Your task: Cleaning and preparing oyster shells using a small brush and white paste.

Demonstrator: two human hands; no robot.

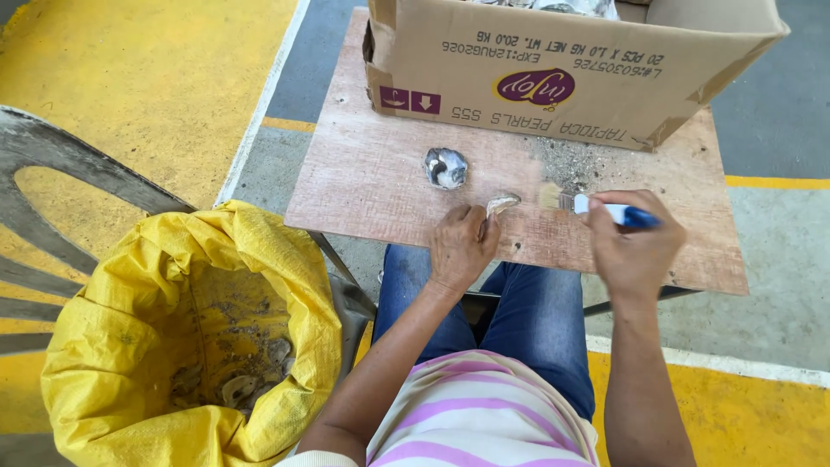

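Now | left hand point(459, 246) pinching shell point(501, 204) on board point(380, 186) | right hand point(633, 242) fisted round brush point(596, 207)

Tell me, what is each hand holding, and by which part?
The left hand pins a small pale shell on the wooden board by its near end. The right hand grips a brush by its blue-and-white handle, bristles toward the shell.

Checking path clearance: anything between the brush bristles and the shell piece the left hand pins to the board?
Nothing visible. The brush in the right hand has bare board between its bristles and the shell piece under the left hand.
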